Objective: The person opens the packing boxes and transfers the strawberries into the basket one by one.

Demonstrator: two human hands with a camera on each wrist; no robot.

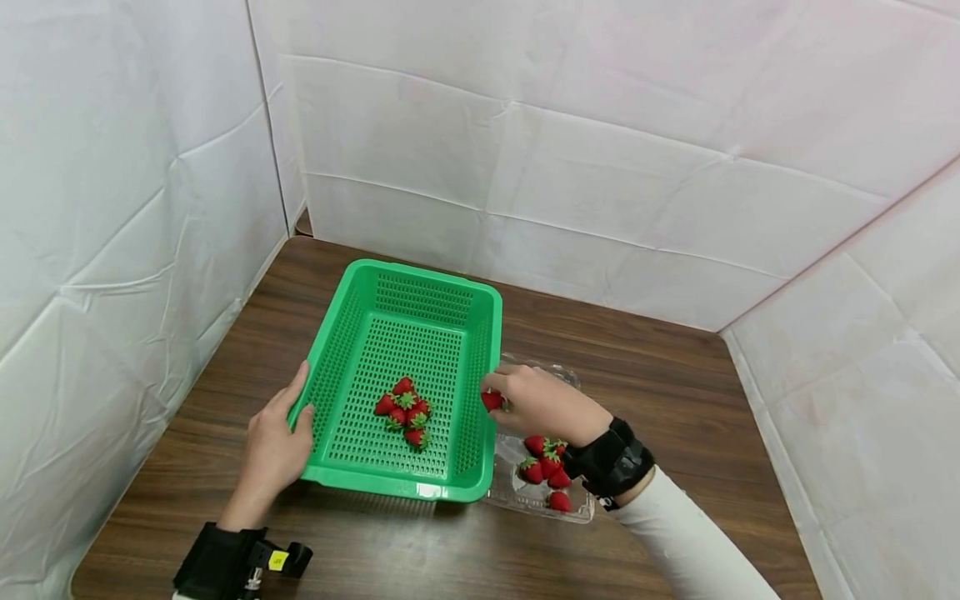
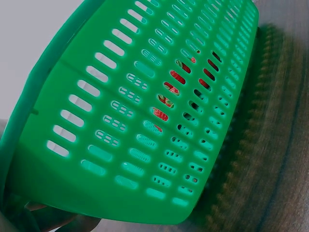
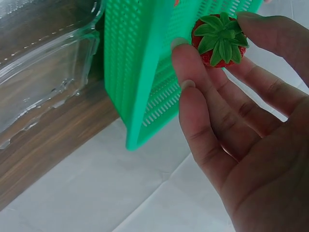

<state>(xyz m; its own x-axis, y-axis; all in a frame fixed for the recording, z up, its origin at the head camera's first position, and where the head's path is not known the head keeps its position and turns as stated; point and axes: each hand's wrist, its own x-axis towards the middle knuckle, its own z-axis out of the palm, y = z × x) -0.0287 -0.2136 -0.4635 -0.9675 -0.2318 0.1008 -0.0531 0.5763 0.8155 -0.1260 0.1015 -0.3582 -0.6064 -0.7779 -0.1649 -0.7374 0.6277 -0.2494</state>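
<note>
A green perforated basket (image 1: 375, 482) holds several strawberries (image 1: 417, 414) clustered toward its near half. My left hand (image 1: 273, 446) grips its left rim, the fingers partly hidden by the basket wall (image 2: 120, 104) in the left wrist view. Over the right rim, my right hand (image 1: 547, 404) pinches a single strawberry (image 3: 219, 41) between thumb and fingertips, green leaves facing the wrist camera. Under that hand and forearm lies a clear plastic box (image 1: 517, 493) with several more strawberries (image 1: 551, 464), partly covered by the wrist strap. The basket's right side overlaps the box in the head view.
The dark wooden table (image 1: 652, 392) runs back to a white sheeted wall (image 1: 570, 183). Further white sheeting rises at the left (image 1: 112, 275) and right (image 1: 862, 375). A black camera strap (image 1: 611, 458) is on the right wrist.
</note>
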